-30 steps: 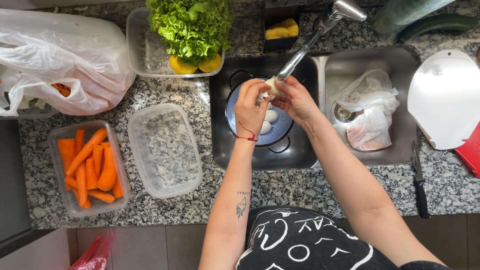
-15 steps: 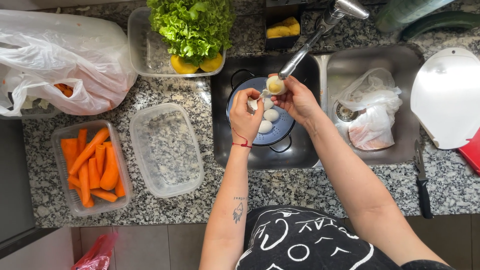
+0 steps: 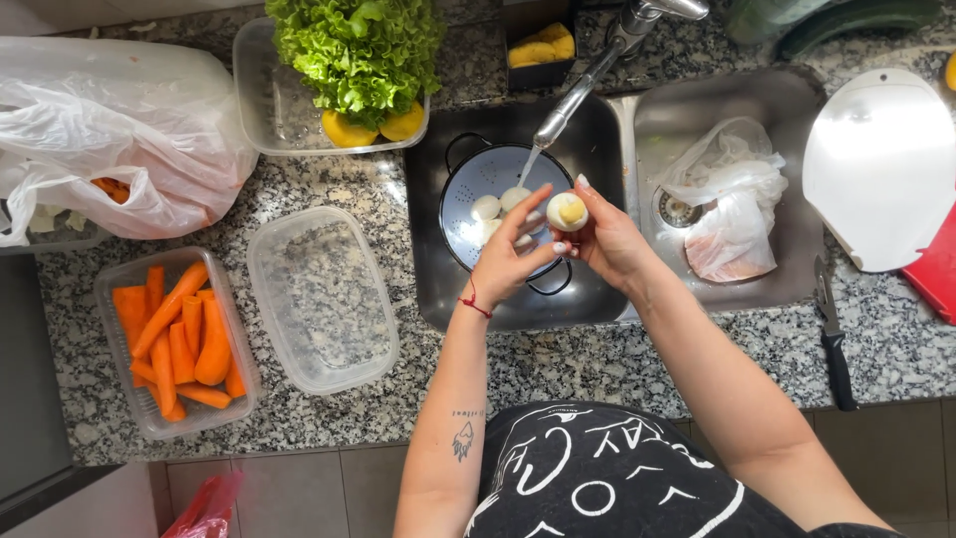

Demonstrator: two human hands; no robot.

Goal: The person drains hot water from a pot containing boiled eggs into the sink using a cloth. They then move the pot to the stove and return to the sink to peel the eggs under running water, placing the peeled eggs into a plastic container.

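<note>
Since a moment ago, both hands have lifted the egg away from the faucet's stream and drawn it a little right of the colander. My right hand (image 3: 607, 239) cups the peeled egg (image 3: 567, 211) from below and behind, its fingers curled shut on it, while my left hand (image 3: 513, 254) meets it from the left, fingertips (image 3: 543, 199) pinched against the egg's side. The egg sits between the two sets of fingertips, above the left basin of the steel sink (image 3: 597, 299). It is small, round and smooth, pale white with a yellowish patch on top. Just left and below, the metal colander (image 3: 468, 189) is a perforated bowl with dark handles, holding a few more white eggs (image 3: 498, 204). The chrome faucet (image 3: 578, 90) slants down over it. On the speckled granite counter (image 3: 558, 369) lie a clear plastic tub of orange carrot sticks (image 3: 174, 339) and an empty, cloudy tub (image 3: 319, 299) beside it.
</note>
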